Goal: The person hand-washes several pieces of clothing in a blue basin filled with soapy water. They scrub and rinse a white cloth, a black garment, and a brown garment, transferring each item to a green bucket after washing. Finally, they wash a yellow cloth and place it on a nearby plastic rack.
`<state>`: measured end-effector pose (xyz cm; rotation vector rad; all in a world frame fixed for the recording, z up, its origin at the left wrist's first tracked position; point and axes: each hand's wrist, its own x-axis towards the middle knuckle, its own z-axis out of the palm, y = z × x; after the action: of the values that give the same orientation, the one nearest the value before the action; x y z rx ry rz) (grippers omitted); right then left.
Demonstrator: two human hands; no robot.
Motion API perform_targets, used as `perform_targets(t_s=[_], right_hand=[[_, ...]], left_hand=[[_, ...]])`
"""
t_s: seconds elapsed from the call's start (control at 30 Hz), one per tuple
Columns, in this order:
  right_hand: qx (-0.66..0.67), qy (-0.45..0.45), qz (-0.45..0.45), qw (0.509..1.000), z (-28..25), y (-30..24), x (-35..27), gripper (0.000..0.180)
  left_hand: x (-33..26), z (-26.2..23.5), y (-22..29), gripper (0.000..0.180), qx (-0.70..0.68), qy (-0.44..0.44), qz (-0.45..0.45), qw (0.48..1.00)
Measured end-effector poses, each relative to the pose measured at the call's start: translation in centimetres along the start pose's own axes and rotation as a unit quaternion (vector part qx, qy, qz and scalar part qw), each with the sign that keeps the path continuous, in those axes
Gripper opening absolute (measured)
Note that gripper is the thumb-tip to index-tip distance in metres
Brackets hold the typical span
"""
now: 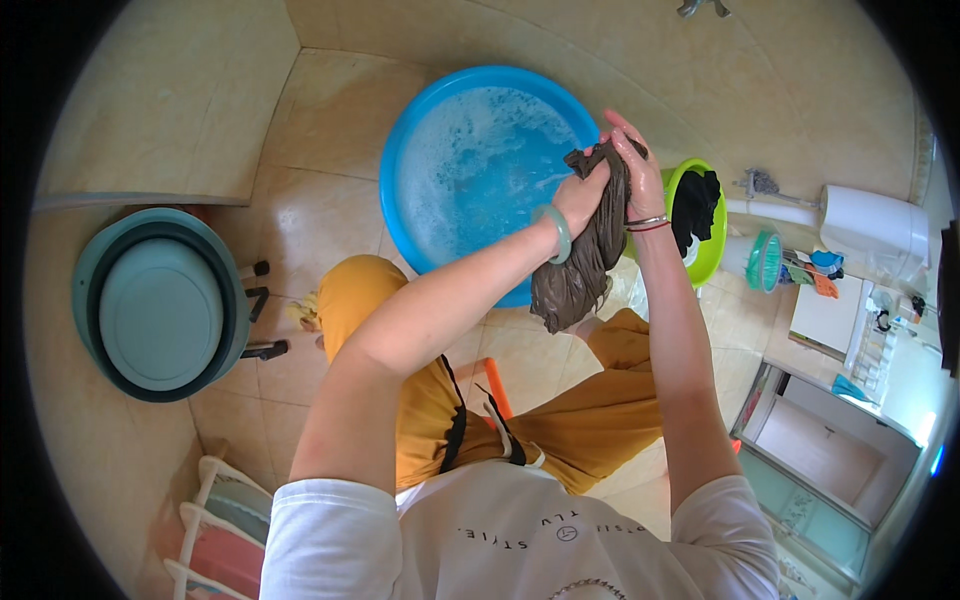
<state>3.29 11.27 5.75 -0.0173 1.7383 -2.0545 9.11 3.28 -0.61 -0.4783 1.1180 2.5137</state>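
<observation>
A wet, dark brown piece of clothing is bunched up between my hands, over the right rim of a blue basin. Which kind of garment it is, I cannot tell. My left hand, with a pale green bangle at its wrist, is closed round the bundle. On the other side, my right hand holds the upper end against its palm, fingers partly stretched. The long loose part hangs down toward my knees. Foamy water fills the basin.
A lime green bucket with black cloth stands right of my right hand. At left, a grey-green folding basin leans by the wall. An orange stool shows between my legs; a white shelf rack stands lower left.
</observation>
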Motion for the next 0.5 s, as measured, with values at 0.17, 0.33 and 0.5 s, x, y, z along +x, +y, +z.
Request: perform_targets(t_s=[0.17, 0.33, 0.5], right_hand=[[0.045, 0.014, 0.038, 0.998, -2.7, -0.2, 0.6, 0.038], [-0.164, -0.034, -0.012, 0.986, -0.6, -0.9, 0.0, 0.032], [-0.339, 0.035, -0.054, 0.939, 1.3, -0.2, 0.3, 0.024]], left_hand=[[-2.7, 0.7, 2.8, 0.047, -0.032, -0.162, 0.013, 0.986], [-1.7, 0.2, 1.4, 0.040, 0.191, -0.134, 0.172, 0.957], [-2.7, 0.3, 1.4, 0.038, 0.355, -0.031, 0.144, 0.923]])
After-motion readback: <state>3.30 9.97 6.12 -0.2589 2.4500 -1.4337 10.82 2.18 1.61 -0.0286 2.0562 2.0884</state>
